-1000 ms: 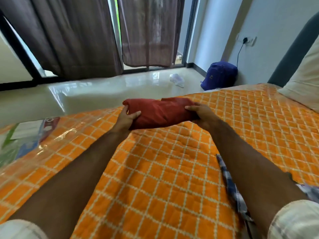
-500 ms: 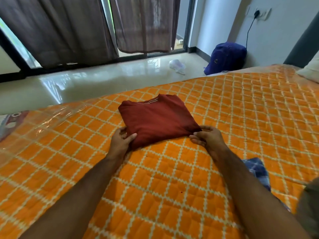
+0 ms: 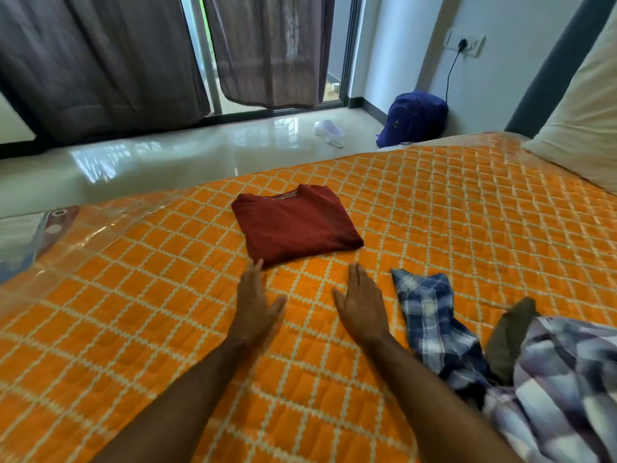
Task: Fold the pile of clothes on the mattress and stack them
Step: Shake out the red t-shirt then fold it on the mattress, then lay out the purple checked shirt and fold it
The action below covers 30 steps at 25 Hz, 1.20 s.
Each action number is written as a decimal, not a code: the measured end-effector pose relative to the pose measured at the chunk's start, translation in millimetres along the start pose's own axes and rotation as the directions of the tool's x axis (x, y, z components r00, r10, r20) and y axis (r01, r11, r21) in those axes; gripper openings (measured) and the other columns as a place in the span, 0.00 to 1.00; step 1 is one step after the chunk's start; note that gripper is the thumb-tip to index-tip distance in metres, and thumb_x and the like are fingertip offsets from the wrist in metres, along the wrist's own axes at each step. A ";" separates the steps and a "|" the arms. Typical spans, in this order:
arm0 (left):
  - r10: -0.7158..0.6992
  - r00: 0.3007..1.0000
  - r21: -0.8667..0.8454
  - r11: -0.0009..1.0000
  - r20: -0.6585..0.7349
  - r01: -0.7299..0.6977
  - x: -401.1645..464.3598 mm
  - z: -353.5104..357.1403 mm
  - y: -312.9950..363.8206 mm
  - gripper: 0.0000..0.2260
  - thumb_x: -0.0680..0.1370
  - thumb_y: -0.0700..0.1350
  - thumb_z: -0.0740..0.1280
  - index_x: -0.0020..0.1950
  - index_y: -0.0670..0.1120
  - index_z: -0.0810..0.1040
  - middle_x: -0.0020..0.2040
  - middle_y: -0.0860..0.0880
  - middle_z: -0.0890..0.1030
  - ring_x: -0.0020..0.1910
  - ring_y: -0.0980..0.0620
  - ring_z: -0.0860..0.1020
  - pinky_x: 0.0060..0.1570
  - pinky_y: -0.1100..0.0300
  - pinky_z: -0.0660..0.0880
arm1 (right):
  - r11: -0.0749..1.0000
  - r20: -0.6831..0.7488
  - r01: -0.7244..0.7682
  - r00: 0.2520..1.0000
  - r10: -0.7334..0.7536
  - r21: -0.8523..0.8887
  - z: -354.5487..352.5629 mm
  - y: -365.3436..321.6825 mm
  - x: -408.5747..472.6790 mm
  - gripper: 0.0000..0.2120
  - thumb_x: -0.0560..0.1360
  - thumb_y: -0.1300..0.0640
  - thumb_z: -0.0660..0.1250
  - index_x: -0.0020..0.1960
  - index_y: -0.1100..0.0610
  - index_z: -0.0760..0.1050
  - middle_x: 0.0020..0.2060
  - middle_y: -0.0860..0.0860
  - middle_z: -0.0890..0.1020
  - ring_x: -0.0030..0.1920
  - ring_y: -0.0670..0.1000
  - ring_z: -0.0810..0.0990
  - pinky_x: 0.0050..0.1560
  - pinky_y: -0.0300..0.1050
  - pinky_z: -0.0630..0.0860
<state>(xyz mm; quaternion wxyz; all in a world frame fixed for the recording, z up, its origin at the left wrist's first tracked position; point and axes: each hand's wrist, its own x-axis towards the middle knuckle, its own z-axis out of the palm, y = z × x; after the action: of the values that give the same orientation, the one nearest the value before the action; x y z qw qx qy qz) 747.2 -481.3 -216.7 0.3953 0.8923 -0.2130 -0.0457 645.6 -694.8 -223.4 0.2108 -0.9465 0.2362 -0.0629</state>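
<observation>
A bedroom with a glossy pale floor [image 3: 160, 162] and dark curtains [image 3: 100, 61] drawn across a glass door lies beyond an orange quilted mattress [image 3: 434, 212] crossed by a cream lattice pattern, its near-left edge under a sheet of clear plastic [image 3: 66, 235]. On the mattress, towards the far side, lies a dark red T-shirt [image 3: 293, 225] folded into a neat rectangle, collar edge facing the window. Just in front of it both hands are held flat, empty and grasping nothing. The left hand [image 3: 255, 309], a little blurred, has its fingers straight and together and its thumb spread out; its fingertips [image 3: 255, 267] lie right at the near-left corner of the red T-shirt, though whether they touch the cloth cannot be told. The right hand [image 3: 362, 304] is likewise spread out, fingers straight and pointing away from the person, clear of the T-shirt and just left of a blue checked shirt [image 3: 434, 322]. That shirt trails back to an unfolded heap of clothes [image 3: 561, 396] at the lower right, with a dark olive garment [image 3: 507, 339] poking out between them. A pale pillow [image 3: 587, 128] leans at the far right, and a blue backpack [image 3: 414, 116] sits on the floor against the wall beneath a plugged-in socket [image 3: 465, 46].
</observation>
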 end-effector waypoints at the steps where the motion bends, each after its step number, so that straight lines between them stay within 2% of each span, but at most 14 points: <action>1: 0.046 0.997 0.083 0.995 0.057 -0.050 -19.8 0.6 2.3 0.40 0.74 0.59 0.65 0.78 0.37 0.62 0.76 0.34 0.64 0.75 0.38 0.64 0.74 0.46 0.61 | 0.997 0.046 0.000 0.999 0.003 -0.071 -1.7 1.5 -17.7 0.35 0.84 0.39 0.52 0.83 0.57 0.48 0.82 0.55 0.53 0.81 0.55 0.53 0.80 0.52 0.53; 4: 0.082 0.957 0.342 0.922 0.280 -0.179 -72.2 -6.6 15.9 0.35 0.76 0.61 0.55 0.71 0.34 0.73 0.69 0.32 0.74 0.66 0.34 0.76 0.62 0.40 0.74 | 0.982 0.176 0.046 0.984 -0.013 -0.183 -26.7 4.4 -75.4 0.38 0.82 0.35 0.46 0.83 0.56 0.44 0.82 0.54 0.48 0.82 0.53 0.47 0.81 0.52 0.47; 5: 0.084 0.936 0.404 0.886 0.343 -0.227 -90.0 -12.7 25.0 0.36 0.77 0.62 0.52 0.71 0.35 0.73 0.70 0.32 0.73 0.67 0.34 0.76 0.63 0.40 0.73 | 0.976 0.215 0.071 0.976 -0.026 -0.204 -37.3 4.5 -96.3 0.39 0.82 0.34 0.47 0.83 0.57 0.44 0.82 0.54 0.48 0.82 0.53 0.47 0.81 0.51 0.46; 7: 0.105 0.889 0.466 0.821 0.445 -0.331 -124.4 -22.0 47.8 0.40 0.77 0.65 0.45 0.77 0.37 0.64 0.77 0.34 0.64 0.75 0.36 0.66 0.73 0.45 0.64 | 0.960 0.238 0.103 0.971 -0.040 -0.260 -59.3 7.9 -139.8 0.39 0.83 0.36 0.51 0.83 0.58 0.43 0.82 0.56 0.48 0.82 0.54 0.47 0.80 0.51 0.45; 8: 0.088 0.867 0.468 0.812 0.491 -0.348 -140.1 -25.6 57.9 0.38 0.79 0.65 0.46 0.79 0.38 0.60 0.79 0.36 0.61 0.77 0.39 0.62 0.75 0.48 0.60 | 0.950 0.247 0.123 0.968 -0.051 -0.287 -68.6 8.7 -158.2 0.39 0.83 0.37 0.52 0.83 0.59 0.43 0.82 0.56 0.48 0.82 0.55 0.47 0.80 0.51 0.45; 9: 0.107 0.866 0.458 0.813 0.489 -0.359 -155.4 -27.4 68.7 0.34 0.82 0.63 0.50 0.80 0.40 0.58 0.80 0.38 0.60 0.78 0.41 0.61 0.75 0.50 0.59 | 0.937 0.234 0.142 0.970 -0.067 -0.320 -80.0 9.4 -178.1 0.38 0.83 0.38 0.53 0.83 0.59 0.43 0.82 0.57 0.48 0.82 0.56 0.48 0.80 0.51 0.45; 11: 0.174 0.862 0.439 0.802 0.476 -0.405 -183.8 -29.2 97.7 0.29 0.84 0.59 0.57 0.79 0.43 0.60 0.79 0.41 0.63 0.76 0.43 0.64 0.72 0.50 0.63 | 0.922 0.158 0.148 0.983 -0.096 -0.358 -111.3 10.2 -221.4 0.38 0.83 0.43 0.58 0.82 0.60 0.45 0.82 0.58 0.52 0.81 0.57 0.51 0.80 0.53 0.47; 14: 0.296 0.808 0.380 0.766 0.509 -0.519 -218.6 -27.3 149.6 0.26 0.83 0.57 0.60 0.77 0.46 0.64 0.75 0.44 0.68 0.72 0.43 0.69 0.66 0.47 0.70 | 0.924 -0.027 0.108 0.992 -0.126 -0.367 -166.7 17.8 -277.0 0.35 0.79 0.51 0.63 0.81 0.61 0.54 0.78 0.59 0.61 0.78 0.60 0.59 0.79 0.55 0.52; 17: 0.384 0.757 0.334 0.726 0.528 -0.601 -238.0 -27.1 204.7 0.24 0.82 0.53 0.62 0.75 0.46 0.65 0.73 0.45 0.69 0.70 0.43 0.70 0.63 0.47 0.70 | 0.907 -0.146 0.002 0.987 -0.070 -0.421 -209.3 42.5 -313.4 0.31 0.76 0.54 0.65 0.76 0.61 0.62 0.72 0.59 0.68 0.71 0.62 0.66 0.75 0.58 0.60; 19: 0.418 0.728 0.329 0.692 0.544 -0.643 -249.2 -25.8 235.2 0.23 0.83 0.52 0.62 0.75 0.45 0.65 0.72 0.44 0.69 0.69 0.42 0.69 0.62 0.45 0.70 | 0.897 -0.182 -0.118 0.982 0.042 -0.427 -223.3 61.5 -334.3 0.30 0.77 0.53 0.64 0.76 0.58 0.62 0.70 0.58 0.70 0.69 0.61 0.68 0.73 0.59 0.62; 22: 0.418 0.692 0.328 0.659 0.588 -0.677 -263.1 -20.0 261.0 0.23 0.83 0.52 0.62 0.75 0.46 0.64 0.71 0.44 0.69 0.68 0.42 0.70 0.62 0.43 0.70 | 0.907 -0.238 -0.318 0.937 0.256 -0.276 -230.2 79.6 -351.8 0.21 0.81 0.48 0.61 0.72 0.51 0.68 0.70 0.55 0.70 0.69 0.61 0.70 0.69 0.62 0.65; 24: 0.421 0.678 0.283 0.681 0.603 -0.675 -268.9 -17.6 269.8 0.25 0.82 0.51 0.64 0.76 0.46 0.63 0.72 0.44 0.69 0.68 0.43 0.71 0.61 0.44 0.71 | 0.922 -0.268 -0.352 0.915 0.303 -0.162 -233.9 80.2 -349.2 0.14 0.81 0.50 0.61 0.66 0.49 0.75 0.65 0.52 0.75 0.66 0.59 0.73 0.65 0.62 0.68; 27: 0.487 0.641 0.139 0.722 0.593 -0.677 -275.3 -16.2 281.0 0.30 0.80 0.48 0.67 0.78 0.44 0.59 0.74 0.43 0.65 0.67 0.43 0.72 0.58 0.47 0.75 | 0.979 -0.253 -0.205 0.947 0.196 -0.009 -250.2 66.8 -333.2 0.08 0.81 0.56 0.64 0.55 0.55 0.81 0.53 0.54 0.81 0.55 0.59 0.79 0.55 0.56 0.76; 30: 0.501 0.682 -0.008 0.809 0.533 -0.588 -270.8 -17.1 292.8 0.37 0.79 0.44 0.69 0.81 0.44 0.51 0.79 0.43 0.59 0.71 0.45 0.69 0.63 0.53 0.74 | 0.982 -0.227 -0.004 0.973 0.048 0.191 -265.0 55.6 -326.4 0.04 0.80 0.61 0.67 0.49 0.60 0.80 0.48 0.54 0.80 0.48 0.55 0.79 0.47 0.49 0.74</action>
<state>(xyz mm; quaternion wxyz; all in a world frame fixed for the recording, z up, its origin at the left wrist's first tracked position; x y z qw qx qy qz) 405.7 -531.5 -16.2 0.2450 0.7720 -0.5689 -0.1427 276.9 -682.6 -14.2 0.2720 -0.9052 0.2644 -0.1916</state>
